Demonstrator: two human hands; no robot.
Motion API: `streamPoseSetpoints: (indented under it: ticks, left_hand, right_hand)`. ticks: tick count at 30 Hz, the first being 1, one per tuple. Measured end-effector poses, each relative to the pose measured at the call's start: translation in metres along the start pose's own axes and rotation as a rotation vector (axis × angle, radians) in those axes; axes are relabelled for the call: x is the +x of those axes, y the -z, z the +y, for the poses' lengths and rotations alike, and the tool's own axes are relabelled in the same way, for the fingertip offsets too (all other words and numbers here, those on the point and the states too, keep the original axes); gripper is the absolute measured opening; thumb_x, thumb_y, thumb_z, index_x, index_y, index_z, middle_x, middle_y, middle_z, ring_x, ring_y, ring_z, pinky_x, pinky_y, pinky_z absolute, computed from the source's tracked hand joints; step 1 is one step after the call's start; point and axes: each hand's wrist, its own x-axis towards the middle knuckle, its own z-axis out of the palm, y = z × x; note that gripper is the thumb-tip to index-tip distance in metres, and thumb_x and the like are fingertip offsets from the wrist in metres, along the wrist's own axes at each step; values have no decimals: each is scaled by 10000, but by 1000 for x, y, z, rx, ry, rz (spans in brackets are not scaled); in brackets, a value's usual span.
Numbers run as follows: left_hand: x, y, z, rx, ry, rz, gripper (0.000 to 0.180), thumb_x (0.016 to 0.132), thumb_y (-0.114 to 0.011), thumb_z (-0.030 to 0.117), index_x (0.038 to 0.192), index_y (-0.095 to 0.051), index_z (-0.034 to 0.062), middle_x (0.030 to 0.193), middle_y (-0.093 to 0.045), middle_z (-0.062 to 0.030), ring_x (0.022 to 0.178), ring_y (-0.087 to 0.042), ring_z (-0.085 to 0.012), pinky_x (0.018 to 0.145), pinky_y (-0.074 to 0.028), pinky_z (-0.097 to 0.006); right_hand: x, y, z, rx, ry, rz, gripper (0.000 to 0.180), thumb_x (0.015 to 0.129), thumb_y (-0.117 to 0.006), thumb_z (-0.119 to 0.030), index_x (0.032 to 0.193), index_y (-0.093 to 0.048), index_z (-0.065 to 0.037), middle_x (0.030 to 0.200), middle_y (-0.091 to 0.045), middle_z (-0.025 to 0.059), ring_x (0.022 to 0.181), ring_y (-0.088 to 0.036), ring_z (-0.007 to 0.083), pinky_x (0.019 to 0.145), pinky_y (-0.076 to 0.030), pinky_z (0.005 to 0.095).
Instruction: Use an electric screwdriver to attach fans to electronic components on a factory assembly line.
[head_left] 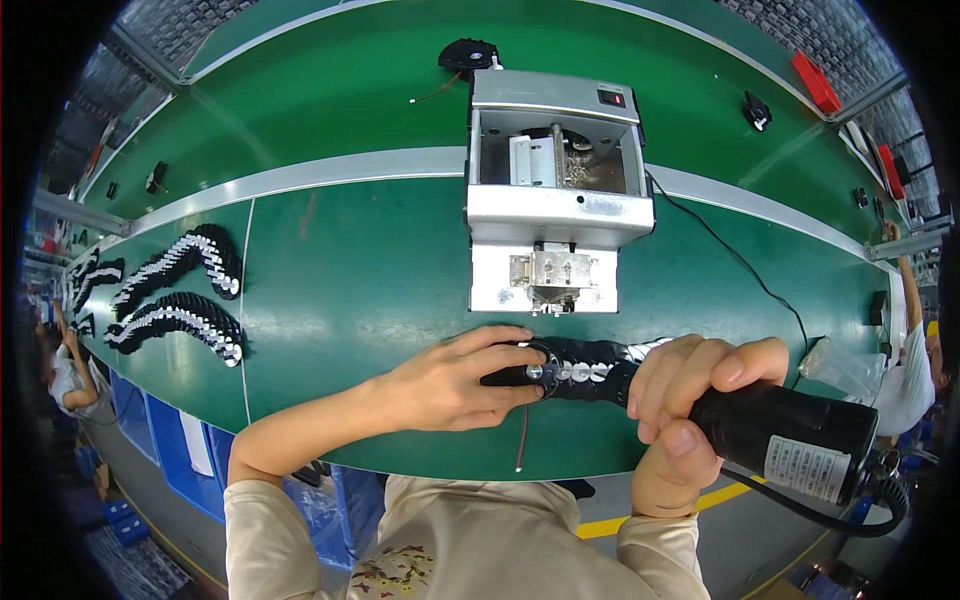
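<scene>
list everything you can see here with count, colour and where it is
metal machine: one, silver-grey, open top, centre of the belt
green belt: one, with a grey strip across it
row of small black parts: one overlapping row, black with silver centres, near edge under both hands
stacked rows of the same parts: several rows, black and silver, far left
power screwdriver: one, black, labelled, with coiled cable, lower right
thin wire: one, reddish, hanging off the near edge
clear plastic bag: one, right edge
left hand: fingers on the row's left end
right hand: wrapped round the screwdriver
</scene>
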Motion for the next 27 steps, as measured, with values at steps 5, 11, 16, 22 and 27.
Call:
streamPoseSetpoints:
  ticks: [5, 11, 16, 22, 27]
  left_hand:
    - [8, 6, 5, 58, 2, -35, 343, 698, -738, 111, 1041, -750, 125, 1187, -607, -103, 1130, -582, -346, 874, -557, -397]
    - [9, 6, 10, 85, 33, -71, 369, 663, -731, 124, 1032, -730, 124, 1185, -579, -89, 1160, -544, -333, 902, -534, -418]
    - [10, -6, 10, 54, 48, -7, 232, 694, -738, 127, 922, -694, 120, 1150, -551, -90, 1165, -544, -343, 898, -530, -435]
    - [5, -24, -1, 40, 13, 69, 188, 694, -731, 124, 819, -592, 106, 1160, -525, -104, 1171, -519, -343, 932, -497, -451]
    - [-1, -14, -4, 83, -33, 39, 169, 758, -751, 150, 886, -649, 105, 1121, -534, -117, 1140, -553, -358, 855, -531, -449]
  right_hand:
    - [-1, 2, -1, -12, -10, 19, 425, 784, -729, 28, 1087, -442, -52, 702, -540, 57, 550, -504, 145, 561, -477, 308]
    - [-1, -1, -1, -32, 1, 30, 415, 795, -726, 11, 1085, -437, -58, 699, -532, 47, 539, -490, 141, 559, -471, 310]
    - [2, -3, 0, -11, 15, 72, 453, 803, -737, -25, 1114, -412, -80, 682, -515, 28, 519, -473, 136, 551, -466, 312]
    - [42, -19, 7, -51, 128, 9, 555, 887, -616, -91, 1369, -341, -88, 693, -468, 16, 495, -493, 147, 514, -461, 321]
    - [65, -31, 20, -198, 166, 8, 506, 883, -574, -67, 1350, -379, -79, 683, -469, 26, 510, -487, 137, 506, -450, 317]
